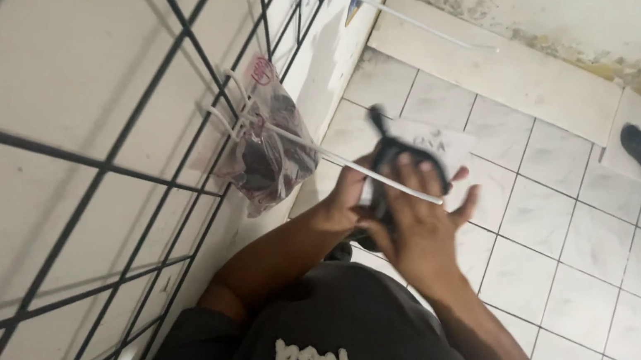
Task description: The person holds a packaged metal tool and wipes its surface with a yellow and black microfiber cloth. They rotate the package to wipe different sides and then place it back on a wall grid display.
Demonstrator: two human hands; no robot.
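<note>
Closest to us is our own dark shirt, with pale lettering across the chest, filling the bottom of the head view. From it our two forearms rise toward the middle of the frame. Our left hand sits underneath, cupped around a small packet made of a white card and dark material, and its fingers are mostly hidden behind the packet, so we can say it holds the packet but not how tightly. Our right hand lies on top, palm down, fingers spread and pressed flat on the dark part of the packet, not curled shut. Across the packet and our right fingers runs a long white hook, which juts out from a black wire grid panel fixed to the pale wall on the left. Farther back on that same hook, close to the grid, hangs a clear plastic bag with dark contents. Another white hook sticks out higher up the grid. Below our hands lies a white tiled floor. At the right edge, well apart from us, we see another person's dark shoe and trouser leg.
</note>
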